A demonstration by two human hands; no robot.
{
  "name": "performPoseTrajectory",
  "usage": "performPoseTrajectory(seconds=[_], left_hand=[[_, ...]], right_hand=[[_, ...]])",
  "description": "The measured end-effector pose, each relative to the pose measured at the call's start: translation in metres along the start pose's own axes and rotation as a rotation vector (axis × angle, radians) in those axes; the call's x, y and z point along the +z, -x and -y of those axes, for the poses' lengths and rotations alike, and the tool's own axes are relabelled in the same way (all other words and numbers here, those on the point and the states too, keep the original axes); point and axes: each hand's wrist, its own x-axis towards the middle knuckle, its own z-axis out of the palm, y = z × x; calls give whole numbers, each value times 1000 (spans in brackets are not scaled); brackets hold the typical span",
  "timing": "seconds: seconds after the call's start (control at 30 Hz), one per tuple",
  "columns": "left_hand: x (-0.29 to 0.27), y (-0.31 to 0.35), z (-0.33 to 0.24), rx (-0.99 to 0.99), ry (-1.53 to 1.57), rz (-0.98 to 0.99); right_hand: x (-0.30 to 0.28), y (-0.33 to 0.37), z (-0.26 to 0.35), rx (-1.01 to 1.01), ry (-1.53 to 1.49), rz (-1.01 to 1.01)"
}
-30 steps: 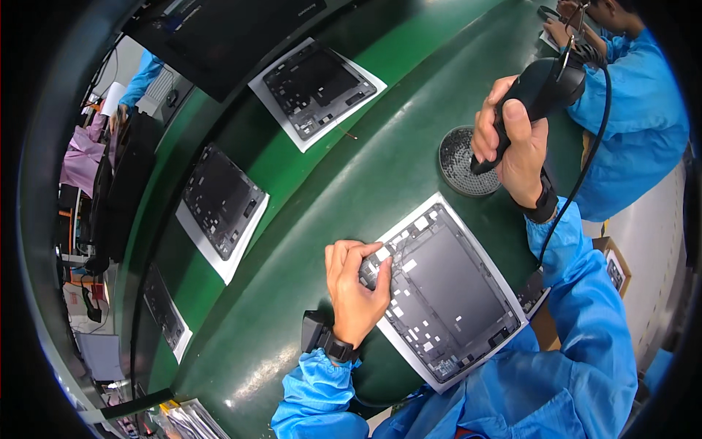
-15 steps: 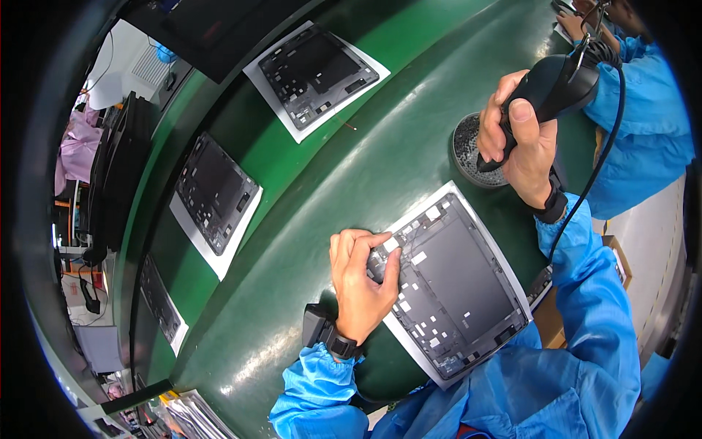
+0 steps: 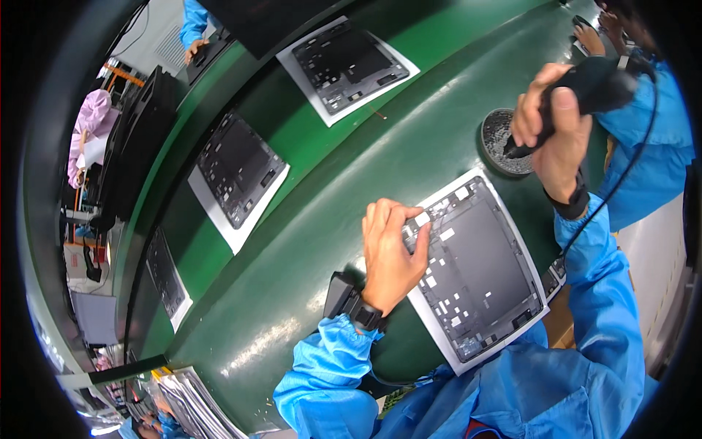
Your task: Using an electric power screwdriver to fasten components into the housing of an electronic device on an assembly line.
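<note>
A dark tablet housing (image 3: pixel 486 256) with small white labels and parts lies on a white sheet in front of me. My left hand (image 3: pixel 395 252) rests on its left edge, fingers curled, thumb and forefinger tips close together by a white label. Whatever lies under those tips is partly hidden. Wrapped in my right hand (image 3: pixel 559 139) is a black corded electric screwdriver (image 3: pixel 589 88), blurred at its back end. Its tip points down at a round dish (image 3: pixel 501 146) of small dark screws beyond the housing's far corner.
On the raised green shelf, more tablet housings lie on white sheets: one at the back (image 3: pixel 351 66), one at left (image 3: pixel 240 172) and one farther left (image 3: pixel 167 274). A co-worker's blue sleeve (image 3: pixel 636 139) is close on the right. Papers (image 3: pixel 194 402) stand at lower left.
The view has shifted, so the bench sits differently in it. The screwdriver's tip stays over the screw dish, and my left hand stays on the housing. A blue-sleeved arm has appeared at upper left.
</note>
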Motion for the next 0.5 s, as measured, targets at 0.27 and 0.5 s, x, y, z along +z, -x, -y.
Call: performPoseTrajectory(seconds=[0.27,0.5], left_hand=[[1,-1,2,-4,37,-6],[4,3,8,10,41,-22]], right_hand=[[80,41,-9,130,-7,239],[87,57,-18,135,-221,137]])
